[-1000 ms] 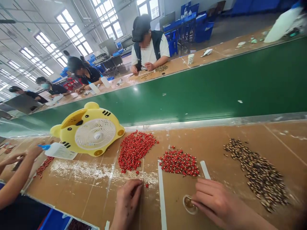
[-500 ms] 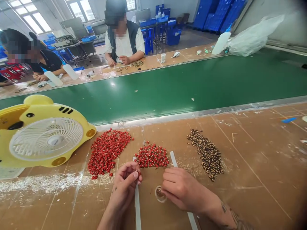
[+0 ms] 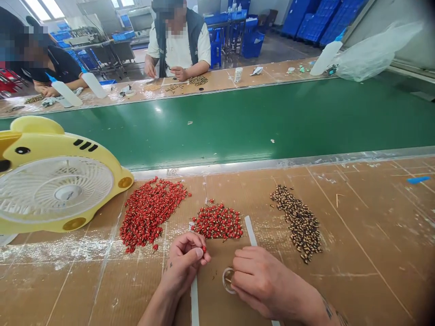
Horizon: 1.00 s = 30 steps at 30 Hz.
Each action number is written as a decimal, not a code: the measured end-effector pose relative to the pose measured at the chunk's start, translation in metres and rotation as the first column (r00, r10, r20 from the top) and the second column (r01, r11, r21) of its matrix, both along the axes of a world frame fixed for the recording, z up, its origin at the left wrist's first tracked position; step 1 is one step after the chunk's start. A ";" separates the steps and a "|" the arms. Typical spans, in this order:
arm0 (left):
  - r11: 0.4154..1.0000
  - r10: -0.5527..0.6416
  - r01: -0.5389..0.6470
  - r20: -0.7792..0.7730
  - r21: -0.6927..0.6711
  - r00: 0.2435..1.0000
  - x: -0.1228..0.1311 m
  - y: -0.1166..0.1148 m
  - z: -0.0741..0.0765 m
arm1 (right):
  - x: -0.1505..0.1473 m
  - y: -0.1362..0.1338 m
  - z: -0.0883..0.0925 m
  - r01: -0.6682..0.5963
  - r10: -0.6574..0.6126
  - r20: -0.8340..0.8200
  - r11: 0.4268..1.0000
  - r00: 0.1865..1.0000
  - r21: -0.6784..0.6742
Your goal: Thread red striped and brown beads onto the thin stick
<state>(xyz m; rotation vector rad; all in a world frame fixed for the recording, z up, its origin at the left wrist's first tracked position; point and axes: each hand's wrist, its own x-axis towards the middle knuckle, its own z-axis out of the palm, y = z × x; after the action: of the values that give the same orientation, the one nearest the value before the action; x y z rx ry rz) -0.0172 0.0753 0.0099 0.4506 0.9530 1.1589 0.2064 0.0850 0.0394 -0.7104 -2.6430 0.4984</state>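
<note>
My left hand (image 3: 183,262) is closed in a pinch on a small red bead (image 3: 204,248) just above the brown worktop. My right hand (image 3: 261,280) is curled, its fingertips at a small round clear cap (image 3: 227,277) holding something dark; what the fingers pinch is hidden. Just beyond my hands lie two piles of red beads: a big one (image 3: 149,210) to the left and a smaller one (image 3: 217,222) in the middle. A pile of dark brown and cream pieces (image 3: 299,222) lies to the right. Two white strips (image 3: 250,231) lie on the worktop by my hands.
A yellow animal-shaped desk fan (image 3: 54,181) lies at the left. A green conveyor belt (image 3: 254,122) runs across behind the worktop. Across it other people sit at a bench with white squeeze bottles (image 3: 66,93) and small parts. A clear plastic bag (image 3: 374,50) sits far right.
The view has swung right and come closer. My left hand picked a red bead off the worktop and lifted it toward the right hand, which stays at the round cap.
</note>
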 end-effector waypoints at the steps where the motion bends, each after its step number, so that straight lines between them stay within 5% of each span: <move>1: 1.000 -0.006 0.006 0.006 -0.006 1.000 0.001 0.000 -0.001 | -0.001 0.000 0.000 0.009 -0.009 0.002 1.000 1.000 0.000; 9: 0.997 -0.007 0.006 0.006 0.071 1.000 0.009 -0.001 -0.001 | 0.008 0.001 0.008 0.004 -0.014 -0.075 0.991 0.997 -0.137; 15: 0.995 -0.081 0.085 -0.082 0.051 0.993 0.010 -0.004 -0.006 | 0.016 0.006 0.016 0.122 -0.286 -0.454 0.926 0.844 -0.356; 19: 0.984 -0.144 0.159 -0.171 0.081 0.975 0.009 -0.006 -0.011 | 0.008 0.007 0.018 0.201 -0.357 -0.481 0.917 0.801 -0.346; 30: 0.969 -0.192 0.222 -0.240 0.105 0.952 0.009 -0.007 -0.007 | 0.001 0.009 0.016 0.208 -0.333 -0.430 0.927 0.839 -0.310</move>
<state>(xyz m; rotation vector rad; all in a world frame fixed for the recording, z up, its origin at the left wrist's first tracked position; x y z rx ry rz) -0.0081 0.0685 0.0030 0.7859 1.0034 0.9946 0.2072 0.0943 0.0557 -0.8917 -1.9968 0.8174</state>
